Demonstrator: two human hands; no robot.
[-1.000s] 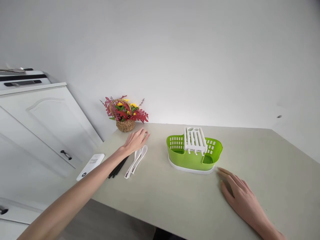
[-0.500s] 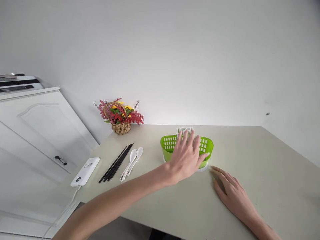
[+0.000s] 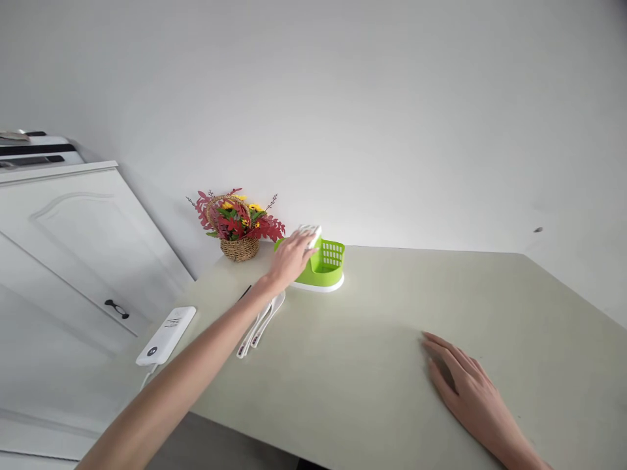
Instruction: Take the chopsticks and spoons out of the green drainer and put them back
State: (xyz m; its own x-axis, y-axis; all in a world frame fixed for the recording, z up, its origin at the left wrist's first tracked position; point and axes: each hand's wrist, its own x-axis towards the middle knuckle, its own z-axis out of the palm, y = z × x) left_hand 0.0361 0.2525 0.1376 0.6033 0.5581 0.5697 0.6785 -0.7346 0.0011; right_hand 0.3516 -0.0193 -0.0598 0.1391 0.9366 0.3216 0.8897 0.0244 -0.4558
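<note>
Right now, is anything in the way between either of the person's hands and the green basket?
Nothing visible is. The left hand is at the green basket, seemingly on its white rack. Between the basket and the right hand, only tabletop shows.

A wicker basket of red leaves and yellow flowers (image 3: 240, 249) is standing at the back left corner of the worktop (image 3: 392, 297). Along the left edge a flat white device (image 3: 166, 337) is lying, a white cable (image 3: 148, 376) trailing from its near end. Beyond that edge a white cabinet (image 3: 88, 241) with a dark handle (image 3: 117, 309) is standing, and a black-and-white object (image 3: 36, 152) is resting on its top. A pale wall (image 3: 392, 117) is rising behind the back edge.
</note>
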